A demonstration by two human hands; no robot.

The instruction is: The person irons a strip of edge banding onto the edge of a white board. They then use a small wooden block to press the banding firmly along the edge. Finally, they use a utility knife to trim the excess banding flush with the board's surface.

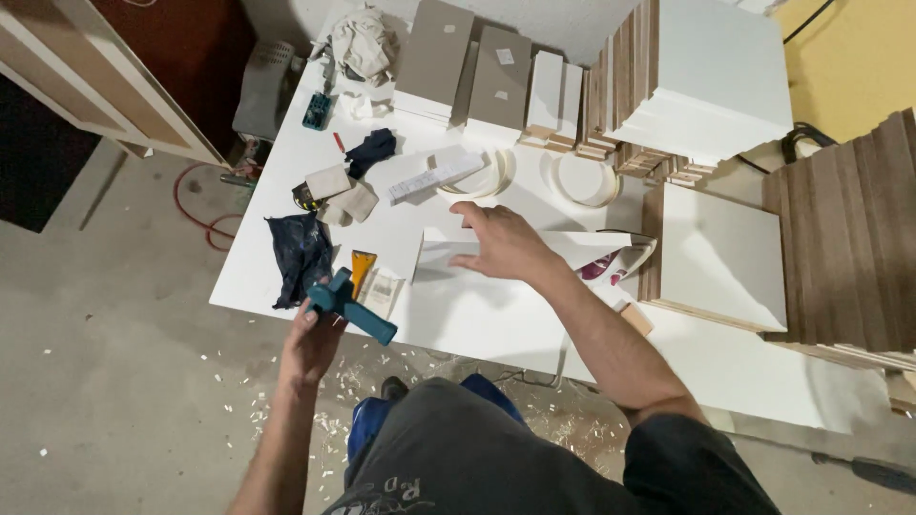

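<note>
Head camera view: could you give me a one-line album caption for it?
Left hand holds a teal tool at the white table edge; right hand rests on a white panel.

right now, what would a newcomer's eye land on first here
Probably the teal handheld tool gripped in the left hand at the near edge of the white table. Next, the right hand spread flat on a white panel mid-table. Behind it, stacks of white-faced boards crowd the far right, with a dark crumpled rag lying to the left.
</note>
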